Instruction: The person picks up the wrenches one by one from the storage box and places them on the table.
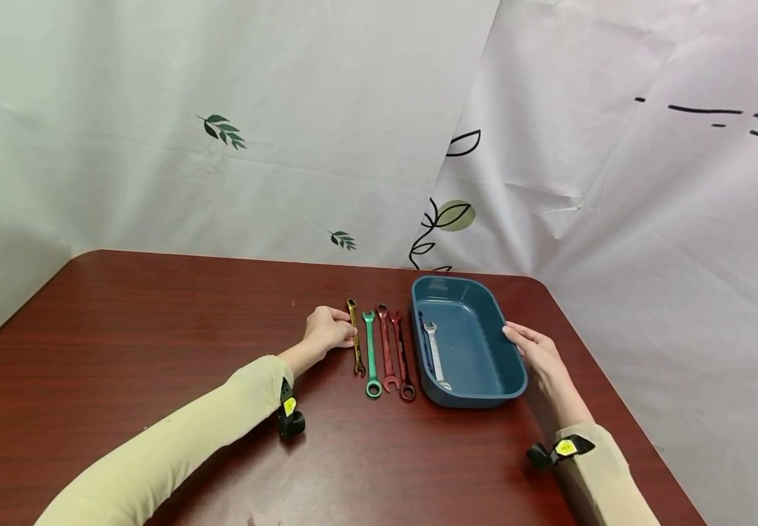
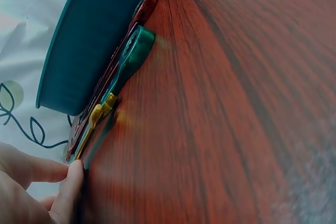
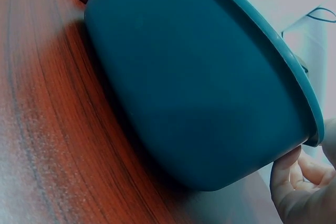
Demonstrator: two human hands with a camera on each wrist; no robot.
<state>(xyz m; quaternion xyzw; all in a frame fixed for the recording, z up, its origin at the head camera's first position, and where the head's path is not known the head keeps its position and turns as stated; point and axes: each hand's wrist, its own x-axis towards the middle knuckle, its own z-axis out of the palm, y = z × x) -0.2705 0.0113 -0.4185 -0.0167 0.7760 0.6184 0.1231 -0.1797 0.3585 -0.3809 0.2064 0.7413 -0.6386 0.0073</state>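
My left hand (image 1: 330,330) pinches a gold wrench (image 1: 356,347) between thumb and fingers, at the left end of a row. In the left wrist view the yellow open end (image 2: 94,115) of that wrench points away from the fingertips. Beside it lie a green wrench (image 1: 370,351), a red wrench (image 1: 387,351) and a darker red wrench (image 1: 403,359). My right hand (image 1: 543,361) holds the right rim of a blue rectangular tub (image 1: 471,401), thumb at the rim and fingers against the outer wall. Inside the tub, along its left wall, lie a silver wrench (image 1: 436,354) and a dark blue wrench (image 1: 425,342).
The tub and wrenches are on a reddish-brown wooden table (image 1: 155,351) with rounded far corners. A pale curtain (image 1: 326,131) with leaf prints hangs behind the table's far edge and along its right side.
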